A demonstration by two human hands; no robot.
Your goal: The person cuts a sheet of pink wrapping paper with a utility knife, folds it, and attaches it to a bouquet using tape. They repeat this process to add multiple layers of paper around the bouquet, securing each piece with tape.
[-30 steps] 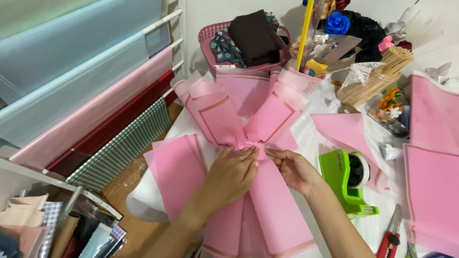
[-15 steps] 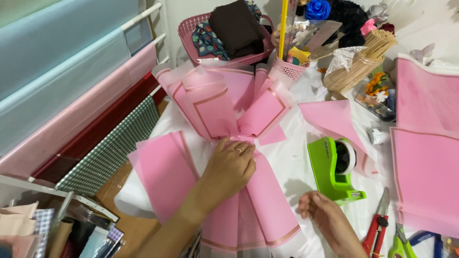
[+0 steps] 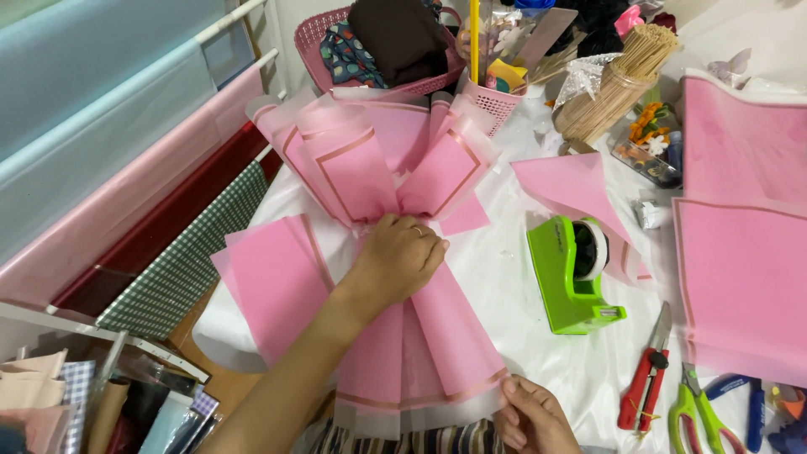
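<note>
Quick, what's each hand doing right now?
Left hand: closed, pinching the gathered waist of the pink paper wrap.
Right hand: fingers on the wrap's bottom corner; grip cannot be told.

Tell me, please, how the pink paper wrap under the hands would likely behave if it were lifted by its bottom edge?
The pink paper wrap would probably flop and fan apart: its thin sheets already splay above the left hand pinching the waist. It looks light. The right hand at the bottom edge alone likely could not keep the pleats gathered.

Left hand (image 3: 395, 261) stretched forward, fingers curled down in a pinching grip; right hand (image 3: 531, 416) low, knuckles bent, pinching too.
</note>
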